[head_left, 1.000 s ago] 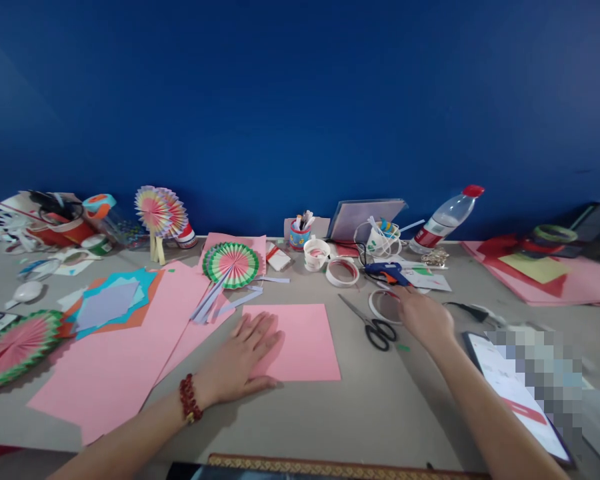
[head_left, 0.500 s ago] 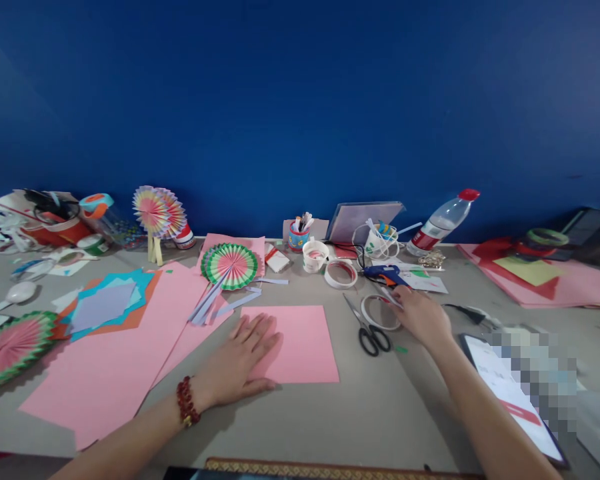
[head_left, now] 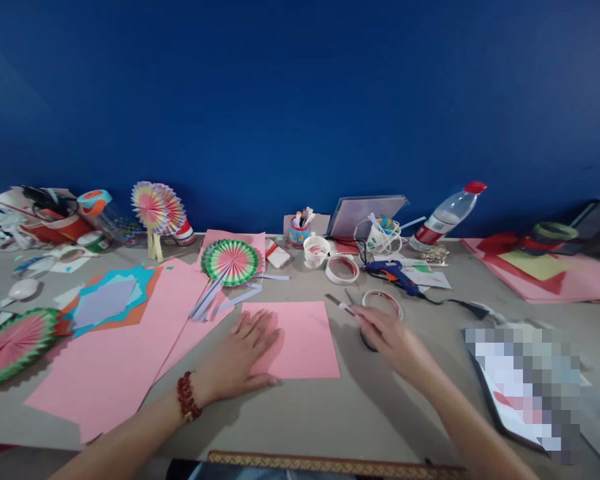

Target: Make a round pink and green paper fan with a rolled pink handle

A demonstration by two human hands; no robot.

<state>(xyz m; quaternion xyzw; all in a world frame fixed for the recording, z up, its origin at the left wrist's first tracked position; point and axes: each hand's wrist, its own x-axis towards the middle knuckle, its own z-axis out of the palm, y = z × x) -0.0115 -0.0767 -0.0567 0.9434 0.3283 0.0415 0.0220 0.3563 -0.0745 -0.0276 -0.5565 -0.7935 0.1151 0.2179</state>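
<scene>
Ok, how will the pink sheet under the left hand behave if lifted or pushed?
The pink sheet looks thin, so it is probably light and apt to bend when lifted. With the left hand resting on its left side, a sideways push might buckle it.

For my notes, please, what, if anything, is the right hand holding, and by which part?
The right hand holds a slim dark-and-white tool by its near end.

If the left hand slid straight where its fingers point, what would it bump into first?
Probably the nearer white cup, past the pink sheet under the left hand, maybe brushing a paper strip; depth is unclear.
</scene>
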